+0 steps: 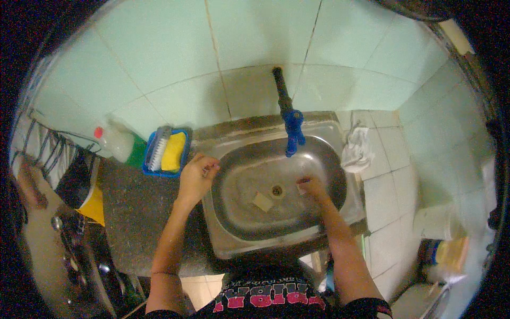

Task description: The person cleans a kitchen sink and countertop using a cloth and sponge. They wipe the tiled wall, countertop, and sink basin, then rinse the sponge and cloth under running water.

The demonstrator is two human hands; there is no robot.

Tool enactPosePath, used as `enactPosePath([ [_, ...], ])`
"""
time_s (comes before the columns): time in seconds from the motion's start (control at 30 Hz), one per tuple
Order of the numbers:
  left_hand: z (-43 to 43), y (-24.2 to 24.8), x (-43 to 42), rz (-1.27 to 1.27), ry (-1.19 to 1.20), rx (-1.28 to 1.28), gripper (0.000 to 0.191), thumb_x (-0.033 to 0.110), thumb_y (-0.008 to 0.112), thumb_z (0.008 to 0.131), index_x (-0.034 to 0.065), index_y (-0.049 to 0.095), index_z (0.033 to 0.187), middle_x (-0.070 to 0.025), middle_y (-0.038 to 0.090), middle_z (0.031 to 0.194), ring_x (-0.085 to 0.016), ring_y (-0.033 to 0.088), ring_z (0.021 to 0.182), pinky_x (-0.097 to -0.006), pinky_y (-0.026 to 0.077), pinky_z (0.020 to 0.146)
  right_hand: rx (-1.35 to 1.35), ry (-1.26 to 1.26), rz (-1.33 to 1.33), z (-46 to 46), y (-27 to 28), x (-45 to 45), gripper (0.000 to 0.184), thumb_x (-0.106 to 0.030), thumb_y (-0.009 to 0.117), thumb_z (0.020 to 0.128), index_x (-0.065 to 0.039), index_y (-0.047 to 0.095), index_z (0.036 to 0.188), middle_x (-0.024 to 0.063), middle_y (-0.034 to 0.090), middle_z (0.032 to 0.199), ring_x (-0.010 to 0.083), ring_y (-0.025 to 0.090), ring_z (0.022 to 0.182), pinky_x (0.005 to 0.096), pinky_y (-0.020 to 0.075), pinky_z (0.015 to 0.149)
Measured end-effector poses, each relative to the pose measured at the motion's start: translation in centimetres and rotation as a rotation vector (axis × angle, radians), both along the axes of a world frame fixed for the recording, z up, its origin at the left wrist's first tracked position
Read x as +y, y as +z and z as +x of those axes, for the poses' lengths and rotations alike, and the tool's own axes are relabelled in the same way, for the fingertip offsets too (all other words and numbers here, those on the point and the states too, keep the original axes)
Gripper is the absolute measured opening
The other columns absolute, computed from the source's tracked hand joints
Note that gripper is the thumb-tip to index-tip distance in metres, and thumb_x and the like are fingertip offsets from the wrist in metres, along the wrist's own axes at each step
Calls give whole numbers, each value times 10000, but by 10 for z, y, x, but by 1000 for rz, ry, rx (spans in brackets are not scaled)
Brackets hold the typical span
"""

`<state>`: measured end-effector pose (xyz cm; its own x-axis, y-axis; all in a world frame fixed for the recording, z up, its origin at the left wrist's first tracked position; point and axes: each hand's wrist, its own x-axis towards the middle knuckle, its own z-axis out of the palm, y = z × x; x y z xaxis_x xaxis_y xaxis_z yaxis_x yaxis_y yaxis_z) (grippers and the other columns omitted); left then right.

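A stainless steel sink [247,159] lies before me, with a drain [277,190] in its floor. Beside the drain is a small pale, flat, four-sided piece [263,201]. My left hand [196,177] is at the basin's left rim, fingers curled toward the thumb; whether anything small is in it I cannot tell. Over the right part of the basin is my right hand [314,188], its fingers drawn together. It is blurred, and anything in its grasp cannot be made out. A blue-handled tap [294,123] on a dark pipe reaches out over the basin from the tiled wall.
Left of the sink, a blue tray [159,174] holds a scrubbing brush [157,153] and a yellow sponge [173,151]. A red-capped bottle [119,143] of green liquid and a wire rack [51,143] stand farther left. A crumpled clear plastic bag [357,151] lies on the right ledge.
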<state>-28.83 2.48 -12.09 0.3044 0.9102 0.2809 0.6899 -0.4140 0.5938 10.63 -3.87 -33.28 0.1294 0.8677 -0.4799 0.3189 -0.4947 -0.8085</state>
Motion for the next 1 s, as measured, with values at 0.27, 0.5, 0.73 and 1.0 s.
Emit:
enactPosePath([
  [0.27, 20, -40, -1, -199, -142, -2, 165, 141, 656, 824, 63, 691, 966, -144, 625, 903, -319, 630, 807, -385, 507, 721, -77, 319, -100, -35, -41, -22, 262, -191, 653, 814, -63, 696, 1039, 76, 689, 948, 240, 656, 870, 375, 528, 745],
  [0.5, 32, -49, -11, -231, -258, 164, 216, 205, 627, 857, 66, 676, 1015, -150, 617, 902, -327, 624, 862, -409, 501, 760, -553, 849, 118, -103, -83, -40, 286, -109, 658, 730, -49, 685, 1008, 151, 680, 999, 320, 660, 895, 430, 524, 797],
  [0.73, 1, -24, -30, -264, -222, 30, 189, 161, 641, 860, 51, 672, 1010, -135, 638, 903, -288, 636, 814, -368, 510, 733, -573, 699, 57, -24, -63, -33, 260, -120, 678, 717, -76, 695, 973, 144, 690, 955, 294, 661, 851, 405, 525, 756],
  [1.0, -11, -34, -38, -412, -164, -155, 171, 121, 677, 848, 49, 684, 1003, -117, 651, 894, -227, 647, 776, -315, 511, 704, -674, 615, -96, -17, -32, -33, 246, -201, 679, 705, -71, 715, 910, 153, 695, 886, 330, 661, 814, 448, 511, 725],
])
